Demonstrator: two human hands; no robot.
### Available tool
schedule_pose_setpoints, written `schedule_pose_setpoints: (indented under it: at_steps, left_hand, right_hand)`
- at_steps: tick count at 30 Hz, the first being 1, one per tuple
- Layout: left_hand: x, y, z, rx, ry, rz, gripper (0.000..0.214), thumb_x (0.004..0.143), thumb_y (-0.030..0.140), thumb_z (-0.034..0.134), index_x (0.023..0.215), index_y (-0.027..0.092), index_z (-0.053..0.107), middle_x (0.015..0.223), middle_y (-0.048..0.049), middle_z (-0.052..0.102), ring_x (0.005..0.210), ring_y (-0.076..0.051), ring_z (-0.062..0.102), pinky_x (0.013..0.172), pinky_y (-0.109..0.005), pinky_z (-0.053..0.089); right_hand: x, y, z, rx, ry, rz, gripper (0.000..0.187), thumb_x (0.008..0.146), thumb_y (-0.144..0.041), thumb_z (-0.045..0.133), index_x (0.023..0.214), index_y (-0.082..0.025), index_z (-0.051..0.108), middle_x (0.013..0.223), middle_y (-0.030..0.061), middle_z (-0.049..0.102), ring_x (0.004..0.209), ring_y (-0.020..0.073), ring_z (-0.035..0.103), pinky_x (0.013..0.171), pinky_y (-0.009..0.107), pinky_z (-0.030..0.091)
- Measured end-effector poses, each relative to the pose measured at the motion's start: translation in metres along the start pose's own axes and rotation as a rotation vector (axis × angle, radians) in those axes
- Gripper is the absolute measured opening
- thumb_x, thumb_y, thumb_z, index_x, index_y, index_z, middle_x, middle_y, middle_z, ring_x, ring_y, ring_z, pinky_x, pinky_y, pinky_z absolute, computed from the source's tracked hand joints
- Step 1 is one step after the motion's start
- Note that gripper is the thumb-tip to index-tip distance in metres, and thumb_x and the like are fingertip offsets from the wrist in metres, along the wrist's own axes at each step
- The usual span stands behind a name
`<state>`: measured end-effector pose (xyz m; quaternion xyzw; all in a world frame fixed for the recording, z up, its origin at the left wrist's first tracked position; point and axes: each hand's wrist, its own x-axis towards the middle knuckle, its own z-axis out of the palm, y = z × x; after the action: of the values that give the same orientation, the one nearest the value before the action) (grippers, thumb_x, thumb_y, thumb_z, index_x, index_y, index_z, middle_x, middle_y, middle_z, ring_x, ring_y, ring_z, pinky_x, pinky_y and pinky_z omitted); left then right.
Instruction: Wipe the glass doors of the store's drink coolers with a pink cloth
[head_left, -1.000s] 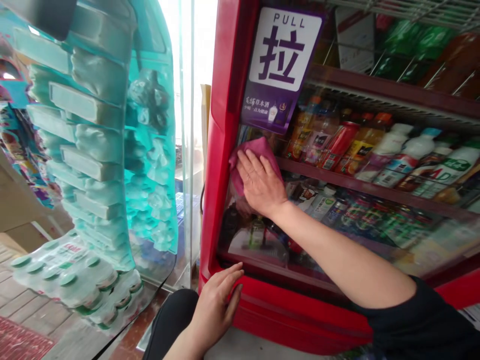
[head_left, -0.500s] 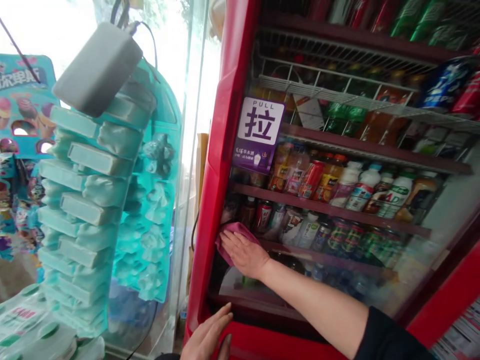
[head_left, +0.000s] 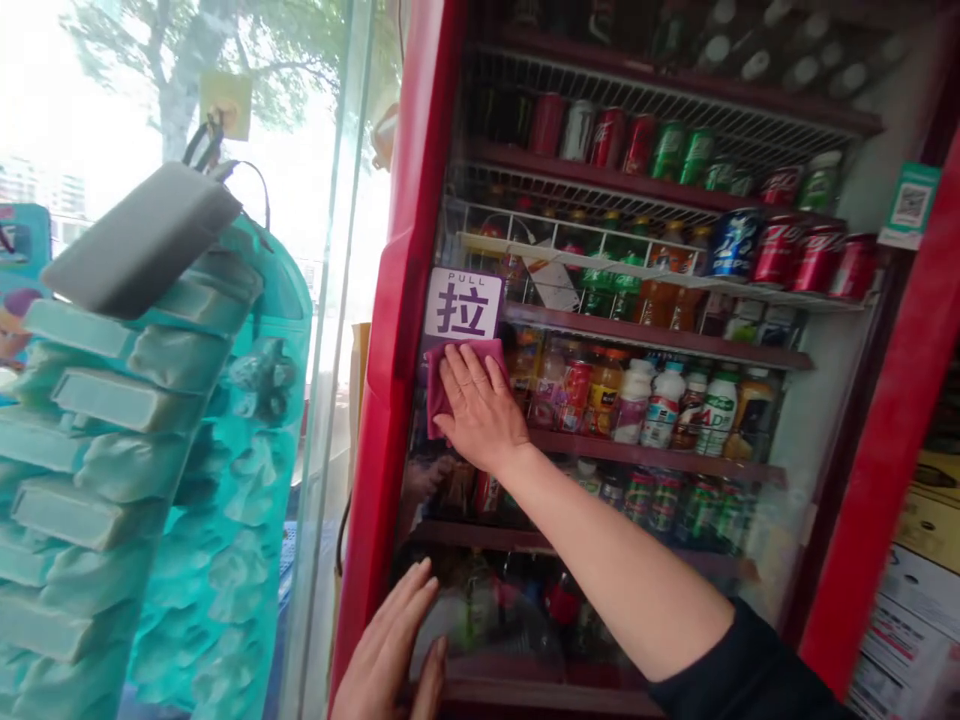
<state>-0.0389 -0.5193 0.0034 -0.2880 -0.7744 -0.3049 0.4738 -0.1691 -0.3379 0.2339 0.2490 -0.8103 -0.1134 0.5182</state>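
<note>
My right hand (head_left: 484, 410) holds a folded purple-pink cloth (head_left: 435, 400) against the glass door of a drinks fridge, its fingers stretched flat over the cloth. Just above the cloth is a white and purple PULL sticker (head_left: 463, 302), whose lower part is covered. Lower down, my left hand (head_left: 394, 650) is open and holds nothing, its thumb apart from the fingers. It is near the door's red frame (head_left: 371, 480); whether it touches the glass I cannot tell. Behind the glass, bottles and cans stand on shelves, among them a white bottle with a green cap (head_left: 718, 405).
To the left hangs a teal plastic organizer (head_left: 255, 480) with bulging pockets, a grey box (head_left: 150, 235) on cords in front of it. Beyond it is a clear window pane. At right, cardboard boxes (head_left: 907, 620) are stacked beside the red fridge edge (head_left: 862, 530).
My right hand has moved the cloth up the glass, from beside a lower shelf to the sticker, whose bottom it now covers. The view has shifted, showing more upper shelves. My left hand stays open.
</note>
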Motion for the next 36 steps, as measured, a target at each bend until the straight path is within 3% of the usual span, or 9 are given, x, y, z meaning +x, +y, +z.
schedule_pose_setpoints:
  at_steps: [5,8,11,18,21,25,32,34,36]
  left_hand:
    - [0.073,-0.007,-0.025,0.089,0.116,-0.028,0.066,0.102,0.037,0.063,0.165,0.029,0.046,0.166,-0.0094,0.059,0.155,-0.031,0.056,0.124,-0.051,0.055]
    - [0.107,-0.005,-0.029,0.097,0.144,-0.037,0.070,0.103,0.041,0.062,0.168,0.028,0.041,0.170,-0.0120,0.054,0.159,-0.034,0.051,0.125,-0.058,0.053]
    - [0.129,0.004,-0.028,0.092,0.164,-0.020,0.072,0.103,0.043,0.062,0.169,0.028,0.039,0.172,-0.0132,0.051,0.160,-0.035,0.050,0.125,-0.060,0.053]
    - [0.153,0.023,-0.015,0.099,0.163,0.037,0.071,0.103,0.043,0.060,0.168,0.025,0.040,0.173,-0.0145,0.049,0.160,-0.036,0.048,0.126,-0.062,0.051]
    - [0.160,0.028,-0.008,0.105,0.169,0.051,0.071,0.102,0.044,0.061,0.168,0.025,0.041,0.174,-0.0142,0.048,0.160,-0.036,0.049,0.126,-0.062,0.050]
    - [0.159,0.028,0.001,0.106,0.180,0.057,0.070,0.102,0.045,0.062,0.167,0.027,0.042,0.174,-0.0131,0.048,0.159,-0.035,0.050,0.127,-0.060,0.051]
    - [0.149,0.011,0.000,0.088,0.160,0.048,0.073,0.102,0.048,0.061,0.169,0.030,0.039,0.173,-0.0119,0.049,0.158,-0.035,0.052,0.125,-0.061,0.053]
    - [0.149,0.008,-0.005,0.084,0.171,0.042,0.074,0.102,0.048,0.061,0.170,0.031,0.038,0.174,-0.0113,0.049,0.157,-0.036,0.053,0.123,-0.060,0.054]
    - [0.148,0.007,-0.010,0.082,0.179,0.036,0.074,0.101,0.048,0.060,0.170,0.031,0.038,0.174,-0.0109,0.048,0.157,-0.036,0.053,0.123,-0.060,0.055]
  right_hand:
    - [-0.061,0.080,-0.028,-0.143,0.145,0.428,0.090,0.105,-0.043,0.058,0.176,-0.003,0.019,0.185,0.0227,0.018,0.174,0.0380,0.013,0.140,0.065,0.013]
    - [-0.077,0.100,-0.036,-0.204,0.195,0.586,0.087,0.107,-0.040,0.051,0.176,-0.002,0.016,0.185,0.0242,0.016,0.173,0.0405,0.011,0.138,0.068,0.017]
    - [-0.054,0.083,-0.034,-0.151,0.176,0.564,0.082,0.107,-0.039,0.051,0.174,-0.001,0.024,0.184,0.0242,0.018,0.173,0.0419,0.014,0.138,0.070,0.017]
    - [0.064,-0.004,-0.020,0.022,0.063,0.153,0.071,0.112,-0.041,0.049,0.173,-0.008,0.034,0.186,0.0127,0.018,0.174,0.0323,0.013,0.143,0.057,0.009]
    - [0.075,-0.007,-0.019,-0.012,0.061,0.061,0.073,0.111,-0.043,0.052,0.172,-0.008,0.034,0.186,0.0114,0.021,0.174,0.0308,0.016,0.143,0.054,0.011]
    - [0.041,0.046,-0.033,-0.016,0.052,0.030,0.078,0.109,-0.045,0.056,0.173,-0.009,0.032,0.185,0.0116,0.022,0.174,0.0307,0.018,0.143,0.056,0.010]
    - [-0.073,0.187,-0.074,-0.207,0.254,0.740,0.079,0.111,-0.045,0.038,0.176,-0.004,0.020,0.185,0.0208,0.019,0.174,0.0369,0.014,0.140,0.065,0.016]
    - [-0.090,0.200,-0.074,-0.238,0.310,0.865,0.079,0.110,-0.045,0.035,0.175,0.000,0.022,0.184,0.0239,0.021,0.173,0.0388,0.016,0.139,0.065,0.019]
    - [-0.091,0.195,-0.068,-0.241,0.356,0.903,0.080,0.110,-0.044,0.035,0.174,0.001,0.022,0.183,0.0261,0.023,0.172,0.0406,0.018,0.138,0.067,0.021]
